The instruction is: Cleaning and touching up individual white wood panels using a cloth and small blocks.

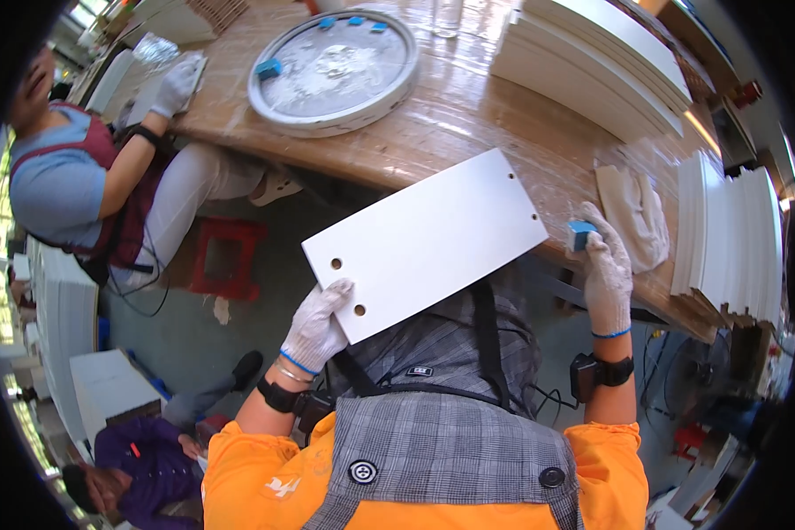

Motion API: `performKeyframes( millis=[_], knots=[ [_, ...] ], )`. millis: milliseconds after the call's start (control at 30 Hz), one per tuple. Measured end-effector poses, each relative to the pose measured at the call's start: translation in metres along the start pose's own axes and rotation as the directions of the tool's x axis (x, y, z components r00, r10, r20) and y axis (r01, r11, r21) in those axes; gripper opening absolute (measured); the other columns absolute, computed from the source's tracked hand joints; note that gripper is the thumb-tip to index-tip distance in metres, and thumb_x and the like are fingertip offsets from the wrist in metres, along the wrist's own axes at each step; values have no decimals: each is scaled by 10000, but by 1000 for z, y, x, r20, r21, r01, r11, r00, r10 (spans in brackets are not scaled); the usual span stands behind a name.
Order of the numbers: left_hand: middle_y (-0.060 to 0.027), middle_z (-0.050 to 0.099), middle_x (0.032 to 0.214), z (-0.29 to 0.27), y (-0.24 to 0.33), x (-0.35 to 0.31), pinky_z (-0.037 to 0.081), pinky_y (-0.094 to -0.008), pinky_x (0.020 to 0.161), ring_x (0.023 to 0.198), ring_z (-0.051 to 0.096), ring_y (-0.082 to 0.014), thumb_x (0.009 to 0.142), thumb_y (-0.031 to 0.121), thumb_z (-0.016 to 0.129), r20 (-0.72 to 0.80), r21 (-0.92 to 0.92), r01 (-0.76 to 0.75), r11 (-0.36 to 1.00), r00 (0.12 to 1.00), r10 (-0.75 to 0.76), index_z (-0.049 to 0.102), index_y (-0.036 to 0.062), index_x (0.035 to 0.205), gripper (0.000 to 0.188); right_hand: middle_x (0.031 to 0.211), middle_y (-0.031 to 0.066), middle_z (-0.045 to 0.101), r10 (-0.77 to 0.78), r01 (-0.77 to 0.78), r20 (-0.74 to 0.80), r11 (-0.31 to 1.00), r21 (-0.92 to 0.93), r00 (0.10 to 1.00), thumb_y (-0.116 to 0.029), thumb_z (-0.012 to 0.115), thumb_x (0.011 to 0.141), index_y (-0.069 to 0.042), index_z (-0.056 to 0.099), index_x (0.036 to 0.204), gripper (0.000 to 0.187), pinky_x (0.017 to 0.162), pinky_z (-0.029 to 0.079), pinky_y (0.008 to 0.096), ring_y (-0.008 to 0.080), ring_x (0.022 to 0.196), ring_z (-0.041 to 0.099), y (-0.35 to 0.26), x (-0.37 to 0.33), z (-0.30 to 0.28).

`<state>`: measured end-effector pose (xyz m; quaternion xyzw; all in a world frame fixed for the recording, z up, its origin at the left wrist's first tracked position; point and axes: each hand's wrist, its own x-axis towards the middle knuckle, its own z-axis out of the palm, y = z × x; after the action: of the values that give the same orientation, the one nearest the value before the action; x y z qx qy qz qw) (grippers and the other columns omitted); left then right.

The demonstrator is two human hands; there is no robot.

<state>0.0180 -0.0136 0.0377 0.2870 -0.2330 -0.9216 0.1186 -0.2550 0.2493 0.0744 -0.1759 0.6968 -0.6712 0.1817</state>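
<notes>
A white rectangular panel (433, 238) lies tilted across my lap and the table's front edge. It has two larger holes near its left end and two small ones near its right end. My left hand (318, 325), in a white knit glove, grips the panel's lower left corner, thumb on top by a hole; its other fingers are hidden underneath. Off the panel's right end, my gloved right hand (608, 269) holds a small blue block (579, 235) between thumb and fingers. Beside that hand, a spare cream glove (634, 216) lies on the table.
On the wooden table (468, 115) stands a round grey tray (283, 102) with white powder and several blue blocks. White panels are stacked at the back right (583, 66) and far right (724, 238). A co-worker (71, 185) sits at left, near a red stool (227, 256); another person (141, 468) is lower left.
</notes>
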Motion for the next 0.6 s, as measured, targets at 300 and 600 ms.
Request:
performKeyframes(
  millis=[300,600],
  knots=[
    [-116,496,1248,32,23,-17,442,-383,984,1153,524,-223,863,128,610,144,101,-72,992,988,57,339,22,1352,569,1255,114,529,21,-35,191,997,70,981,-248,532,933,25,480,1296,457,802,496,281,166,1025,560,-23,15,37],
    [-84,463,1314,43,26,-28,395,-385,1022,1197,482,-210,875,161,624,228,274,-51,960,974,-14,263,50,1411,656,1024,144,612,-355,645,738,752,-140,574,-128,621,862,-50,559,1252,402,816,484,322,242,918,608,-111,26,172]
  ],
)
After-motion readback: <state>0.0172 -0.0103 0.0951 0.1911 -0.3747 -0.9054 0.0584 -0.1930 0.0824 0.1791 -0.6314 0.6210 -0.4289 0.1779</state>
